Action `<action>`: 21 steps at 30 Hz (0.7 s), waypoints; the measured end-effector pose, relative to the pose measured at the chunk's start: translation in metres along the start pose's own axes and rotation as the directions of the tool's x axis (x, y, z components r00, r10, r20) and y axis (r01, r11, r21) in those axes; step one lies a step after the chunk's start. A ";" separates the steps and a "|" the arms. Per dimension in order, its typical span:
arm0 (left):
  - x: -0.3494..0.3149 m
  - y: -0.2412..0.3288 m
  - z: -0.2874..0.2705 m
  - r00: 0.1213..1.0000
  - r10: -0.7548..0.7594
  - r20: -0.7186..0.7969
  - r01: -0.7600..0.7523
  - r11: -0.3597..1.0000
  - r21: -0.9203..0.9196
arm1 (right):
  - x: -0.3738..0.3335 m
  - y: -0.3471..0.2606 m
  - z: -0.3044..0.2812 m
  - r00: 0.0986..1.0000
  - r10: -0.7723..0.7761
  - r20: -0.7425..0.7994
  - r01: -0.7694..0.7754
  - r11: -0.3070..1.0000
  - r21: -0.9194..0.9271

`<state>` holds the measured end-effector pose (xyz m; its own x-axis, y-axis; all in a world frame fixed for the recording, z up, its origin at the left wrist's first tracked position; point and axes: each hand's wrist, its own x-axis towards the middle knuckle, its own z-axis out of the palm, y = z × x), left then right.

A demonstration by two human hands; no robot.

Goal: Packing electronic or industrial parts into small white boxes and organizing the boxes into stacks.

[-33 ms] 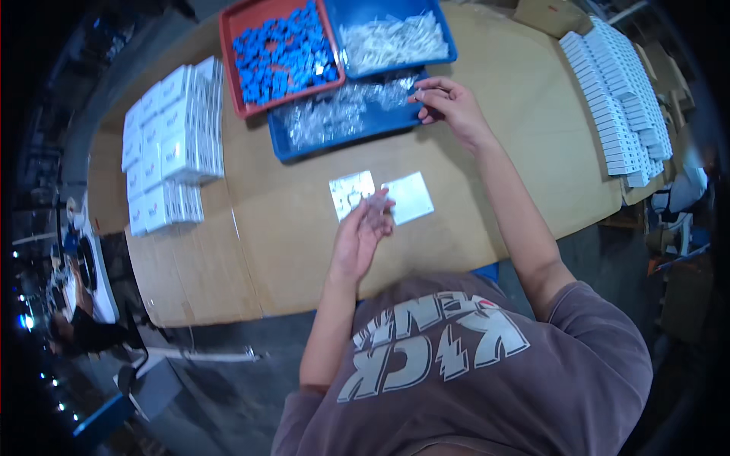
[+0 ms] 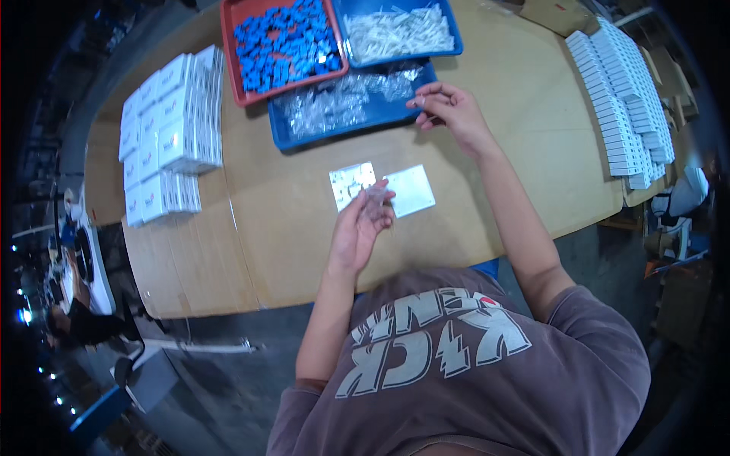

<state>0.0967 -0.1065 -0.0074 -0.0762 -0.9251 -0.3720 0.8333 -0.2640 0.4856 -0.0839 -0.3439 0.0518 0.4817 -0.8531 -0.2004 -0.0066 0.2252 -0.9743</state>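
Note:
My left hand is closed around a small clear plastic bag, palm up, just in front of two flat white pieces. The left piece, a white card, carries a dark printed pattern and is partly hidden by my fingers. Beside it lies a plain white piece. My right hand is raised at the right end of a long blue tray of clear plastic bags. Its thumb and fingertips are pinched together; whatever they hold is too small to make out.
Behind the long tray stand a red tray of blue plastic parts and a blue tray of thin white pieces. White boxes are stacked at the left, more white boxes at the far right. A person is at the left edge.
My right hand now sits slightly lower against the long tray's right end, a little clear of it. My left hand keeps its grip on the clear bag. The whole view has shifted slightly.

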 end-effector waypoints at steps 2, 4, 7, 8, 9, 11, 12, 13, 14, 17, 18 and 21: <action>0.001 0.001 -0.003 1.000 0.006 -0.028 -0.006 1.000 -0.016 | -0.032 0.021 0.020 0.998 0.050 0.039 -0.050 0.999 0.000; -0.002 0.001 -0.007 0.999 0.018 -0.035 -0.020 0.999 -0.049 | -0.054 0.035 0.035 0.994 0.086 0.072 -0.086 0.996 0.001; -0.005 0.001 -0.005 0.998 0.006 -0.064 -0.008 0.999 -0.032 | -0.076 0.043 0.047 0.983 0.091 0.160 -0.090 0.996 -0.014; -0.005 0.002 -0.002 0.998 0.003 -0.062 -0.003 1.000 -0.001 | -0.079 0.042 0.052 0.982 0.081 0.172 -0.082 0.997 -0.003; -0.005 0.001 0.000 0.998 0.007 -0.069 -0.007 1.000 -0.004 | -0.079 0.041 0.056 0.980 0.084 0.180 -0.085 0.996 -0.003; -0.005 0.000 0.005 0.995 -0.001 -0.101 0.007 0.998 0.065 | -0.079 0.039 0.063 0.981 -0.045 0.187 0.050 0.999 -0.023; -0.005 0.000 0.007 0.994 0.005 -0.105 0.002 0.998 0.063 | -0.078 0.036 0.063 0.980 -0.044 0.195 0.049 0.999 -0.023; -0.004 0.000 0.007 0.996 0.001 -0.087 0.006 0.997 0.076 | -0.075 0.032 0.060 0.972 -0.007 0.234 0.047 0.985 -0.166; -0.004 0.000 0.008 0.998 -0.004 -0.070 0.010 0.996 0.089 | -0.072 0.029 0.059 0.963 0.035 0.267 0.050 0.951 -0.305; -0.006 0.001 0.011 0.998 0.025 -0.055 -0.020 0.997 0.080 | -0.068 0.014 0.059 0.907 -0.019 0.420 0.195 0.904 -0.380; -0.006 0.001 0.012 0.998 0.025 -0.058 -0.021 0.997 0.076 | -0.067 0.012 0.061 0.906 -0.015 0.423 0.193 0.904 -0.381; -0.008 0.002 0.012 0.995 0.050 -0.089 -0.045 0.998 0.053 | -0.063 0.012 0.066 0.859 -0.031 0.512 0.274 0.871 -0.408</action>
<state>0.0923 -0.1028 0.0063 0.0142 -0.9091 -0.4164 0.8055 -0.2363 0.5435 -0.0563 -0.2561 0.0594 0.8623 -0.4984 -0.0896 -0.2311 -0.2298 -0.9454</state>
